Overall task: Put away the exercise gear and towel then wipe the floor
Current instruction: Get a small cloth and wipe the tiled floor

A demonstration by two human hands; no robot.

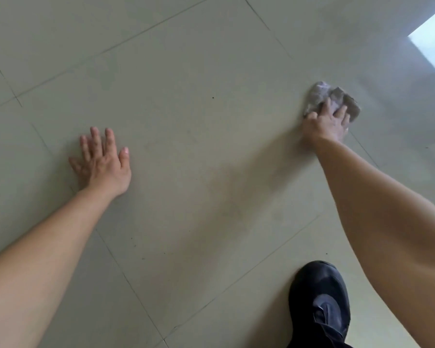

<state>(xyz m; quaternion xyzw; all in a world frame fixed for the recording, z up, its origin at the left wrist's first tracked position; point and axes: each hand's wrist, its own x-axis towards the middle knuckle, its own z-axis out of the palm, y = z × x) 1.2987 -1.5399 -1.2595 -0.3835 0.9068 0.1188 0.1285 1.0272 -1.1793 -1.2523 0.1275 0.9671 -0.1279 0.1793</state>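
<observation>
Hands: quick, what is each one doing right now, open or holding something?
Left hand: open, fingers straight, flat on the tiled floor.
Right hand: fingers curled over a crumpled grey cloth, holding it against the floor.

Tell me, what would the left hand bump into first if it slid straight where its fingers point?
Nothing, as far as the picture shows: ahead of the left hand lies only tiled floor up to the top edge. The cloth under the right hand sits well off to the side.

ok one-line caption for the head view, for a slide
Wiping the floor: right hand holds a crumpled cloth on the tiles, left hand flat on them.
</observation>
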